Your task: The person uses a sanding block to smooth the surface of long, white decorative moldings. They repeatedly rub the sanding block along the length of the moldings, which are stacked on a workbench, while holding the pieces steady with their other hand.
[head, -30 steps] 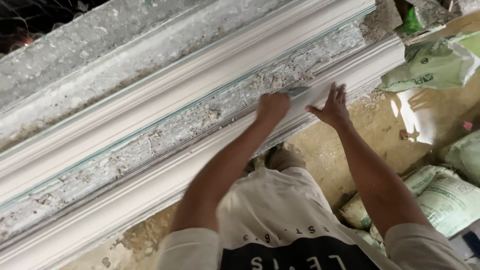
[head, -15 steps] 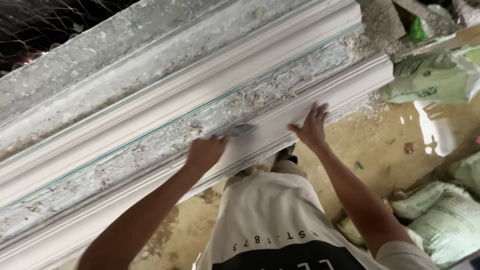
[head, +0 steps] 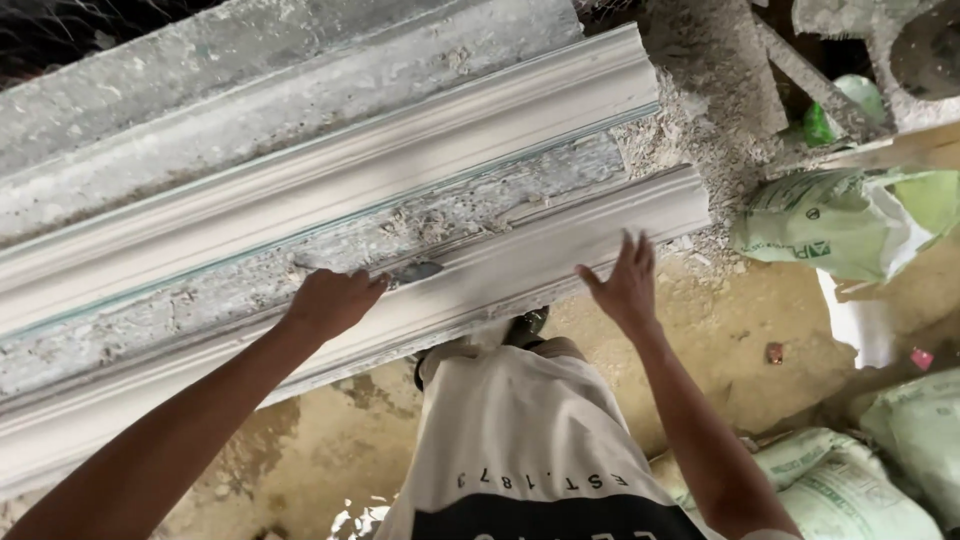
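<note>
Two hands on the long white plaster cornice moulding (head: 480,290), but they've shifted since a second ago. The left hand (head: 335,300) has slid left along the rough grey channel, fingers curled tight round a small flat metal scraper blade (head: 415,271) whose tip pokes out just right of the knuckles. The right hand (head: 625,285) has come off the moulding; it now hovers beside the lower rim with fingers spread, holding nothing. So the scraping has moved along the channel, I'd guess. Crumbly grey debris (head: 440,225) sits just above the blade. Green-and-white sacks (head: 850,215) lie well right of the open fingers, clear of the work.
</note>
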